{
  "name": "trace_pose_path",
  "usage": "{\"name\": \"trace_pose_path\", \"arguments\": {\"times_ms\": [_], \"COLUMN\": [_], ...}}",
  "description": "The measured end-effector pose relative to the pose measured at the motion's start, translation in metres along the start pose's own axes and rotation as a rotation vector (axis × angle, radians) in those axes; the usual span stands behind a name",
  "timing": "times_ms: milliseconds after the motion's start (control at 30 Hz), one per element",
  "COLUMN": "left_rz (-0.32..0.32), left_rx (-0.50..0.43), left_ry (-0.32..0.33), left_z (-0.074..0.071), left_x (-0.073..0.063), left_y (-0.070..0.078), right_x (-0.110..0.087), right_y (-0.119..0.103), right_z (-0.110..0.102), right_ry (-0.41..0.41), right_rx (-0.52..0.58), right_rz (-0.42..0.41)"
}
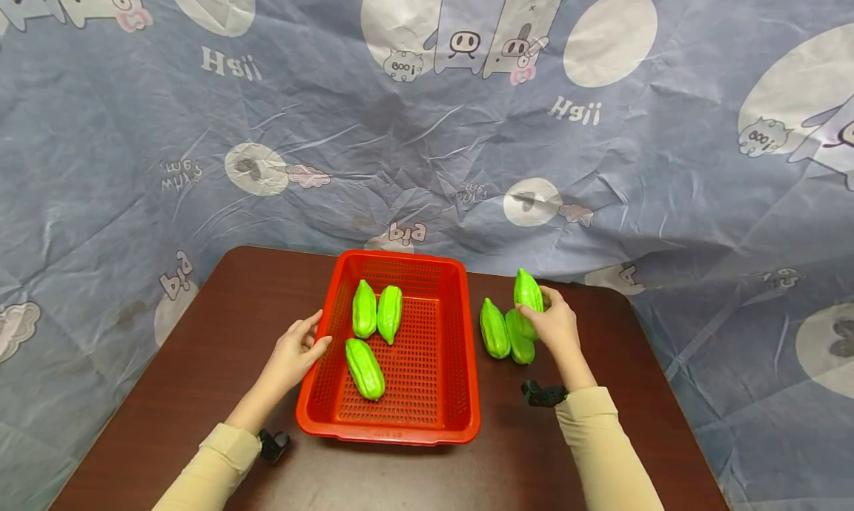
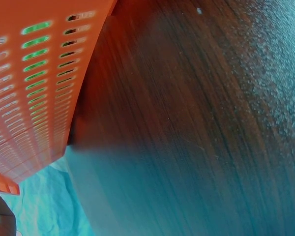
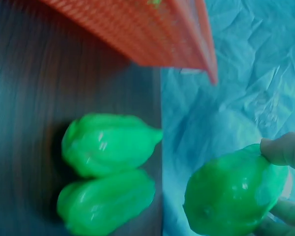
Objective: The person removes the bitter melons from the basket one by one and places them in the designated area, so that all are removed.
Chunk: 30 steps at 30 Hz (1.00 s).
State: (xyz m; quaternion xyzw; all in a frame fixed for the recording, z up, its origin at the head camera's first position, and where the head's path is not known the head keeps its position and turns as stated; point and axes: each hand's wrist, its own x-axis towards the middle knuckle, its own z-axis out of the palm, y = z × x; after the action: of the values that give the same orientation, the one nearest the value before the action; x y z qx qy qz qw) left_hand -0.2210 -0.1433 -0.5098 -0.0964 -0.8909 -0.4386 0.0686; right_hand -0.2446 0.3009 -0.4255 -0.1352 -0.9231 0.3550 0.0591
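A red plastic basket (image 1: 472, 392) with slotted walls stands on the table, and three glossy green ridged fruits, one of them a fruit (image 1: 365, 370) near its front, lie inside. My left hand (image 1: 296, 351) grips the basket's left rim. To the right of the basket, my right hand (image 1: 555, 322) holds another green ridged fruit (image 1: 528, 288) raised above the table, between thumb and fingers. Two more lie side by side beneath it: a left fruit (image 1: 494, 329) and a right fruit (image 1: 522, 348), partly covered in the head view. Both show whole in the right wrist view.
The dark brown wooden table (image 1: 247, 296) has its far edge just behind the basket. A blue-grey cloth (image 1: 400, 147) with cartoon prints hangs behind and at the sides. Each wrist carries a small black camera, such as the right camera (image 1: 543, 394).
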Motion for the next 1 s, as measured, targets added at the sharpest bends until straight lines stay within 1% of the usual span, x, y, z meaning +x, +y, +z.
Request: {"name": "trace_pose_path", "arguments": {"times_ms": [200,433,667,1000], "left_rz": [-0.02,-0.024,-0.017,-0.033], "left_rx": [0.002,-0.006,-0.01,-0.017], "left_ry": [-0.019,-0.016,-0.009,-0.015], "left_z": [0.0,0.0,0.0,0.001], "left_x": [0.0,-0.001,-0.001,0.0], "left_y": [-0.001,-0.001,-0.001,0.0], "right_x": [0.003,0.005,0.006,0.007], "right_y": [0.025,0.048,0.065,0.083], "right_z": [-0.002,0.002,0.009,0.02], "right_ry": [0.015,-0.004,-0.013,-0.059], "right_rx": [-0.041,-0.082,-0.111,-0.144], "right_rz": [0.05,0.109,0.113,0.122]}}
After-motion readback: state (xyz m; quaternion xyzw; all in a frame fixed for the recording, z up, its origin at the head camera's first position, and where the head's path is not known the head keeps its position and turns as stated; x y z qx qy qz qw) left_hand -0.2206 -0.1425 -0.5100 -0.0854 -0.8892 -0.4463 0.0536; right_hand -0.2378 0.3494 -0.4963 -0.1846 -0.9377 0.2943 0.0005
